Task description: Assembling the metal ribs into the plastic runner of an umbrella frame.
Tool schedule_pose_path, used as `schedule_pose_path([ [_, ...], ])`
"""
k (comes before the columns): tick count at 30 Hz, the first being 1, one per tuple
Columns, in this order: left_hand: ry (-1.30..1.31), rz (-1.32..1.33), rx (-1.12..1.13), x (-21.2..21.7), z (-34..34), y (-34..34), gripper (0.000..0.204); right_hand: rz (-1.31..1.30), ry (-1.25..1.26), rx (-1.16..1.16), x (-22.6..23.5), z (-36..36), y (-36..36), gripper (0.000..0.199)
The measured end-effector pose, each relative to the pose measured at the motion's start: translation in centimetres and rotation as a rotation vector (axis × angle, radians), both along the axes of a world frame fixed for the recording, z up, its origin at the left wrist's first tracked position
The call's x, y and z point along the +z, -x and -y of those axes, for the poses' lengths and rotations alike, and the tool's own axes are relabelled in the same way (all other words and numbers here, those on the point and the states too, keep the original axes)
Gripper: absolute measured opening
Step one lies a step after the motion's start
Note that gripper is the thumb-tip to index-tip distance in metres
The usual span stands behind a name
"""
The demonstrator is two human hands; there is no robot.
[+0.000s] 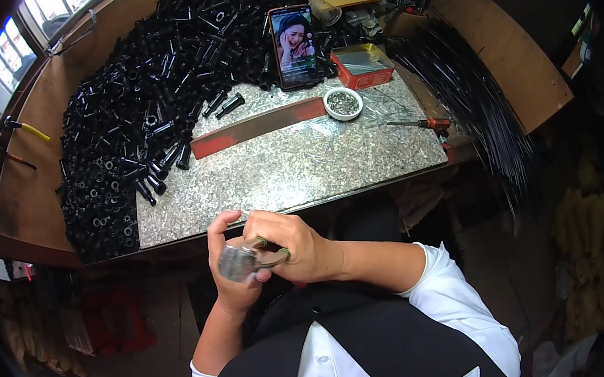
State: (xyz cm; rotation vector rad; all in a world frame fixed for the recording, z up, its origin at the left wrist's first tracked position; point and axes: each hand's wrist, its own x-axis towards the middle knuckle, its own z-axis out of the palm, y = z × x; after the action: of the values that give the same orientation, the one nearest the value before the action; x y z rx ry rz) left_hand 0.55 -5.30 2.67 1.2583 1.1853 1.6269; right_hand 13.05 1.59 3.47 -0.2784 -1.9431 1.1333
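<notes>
In front of my body, just off the table's near edge, my two hands meet. My right hand (297,240) is closed round the two handles of a plier-like tool (271,257). My left hand (228,288) is closed about a shiny grey metal piece (238,264), its index finger raised. That piece is blurred, so its exact kind is unclear; it meets the tool's end. Beyond the hands, a speckled stone slab (274,178) lies on the table, with a long red-and-grey metal bar (260,128) across it.
A large heap of black tubular parts (176,60) fills the left and back. Behind the bar are a phone (293,49), a white bowl of small metal rings (343,104) and a red tin (362,71). Rightward lie a screwdriver (425,122) and thin black rods (471,96).
</notes>
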Motion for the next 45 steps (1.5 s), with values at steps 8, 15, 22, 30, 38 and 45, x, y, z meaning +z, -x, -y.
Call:
schedule_pose_path([
  [8,-0.014,-0.015,0.012,-1.0,-0.1,2.3,0.111,0.434,0.266,0.047,2.9,-0.9,-0.8,0.036],
  [15,-0.016,0.078,0.092,-0.9,-0.1,3.9,0.108,0.618,-0.347,-0.01,1.4,-1.4,-5.4,0.056],
  [22,-0.023,-0.036,0.093,-1.1,0.0,3.3,0.088,0.813,-0.534,-0.155,2.7,0.0,-5.7,0.064],
  [30,0.0,-0.06,0.071,-0.7,0.0,2.5,0.076,0.7,-0.767,-0.31,3.0,-0.7,-5.9,0.064],
  [38,0.011,-0.096,0.073,-1.2,-0.1,2.4,0.075,0.745,-0.843,-0.303,3.6,-0.7,-6.5,0.066],
  [45,-0.031,-0.098,0.089,-1.2,-0.3,2.4,0.077,0.816,-0.536,-0.15,3.9,-0.5,-6.5,0.074],
])
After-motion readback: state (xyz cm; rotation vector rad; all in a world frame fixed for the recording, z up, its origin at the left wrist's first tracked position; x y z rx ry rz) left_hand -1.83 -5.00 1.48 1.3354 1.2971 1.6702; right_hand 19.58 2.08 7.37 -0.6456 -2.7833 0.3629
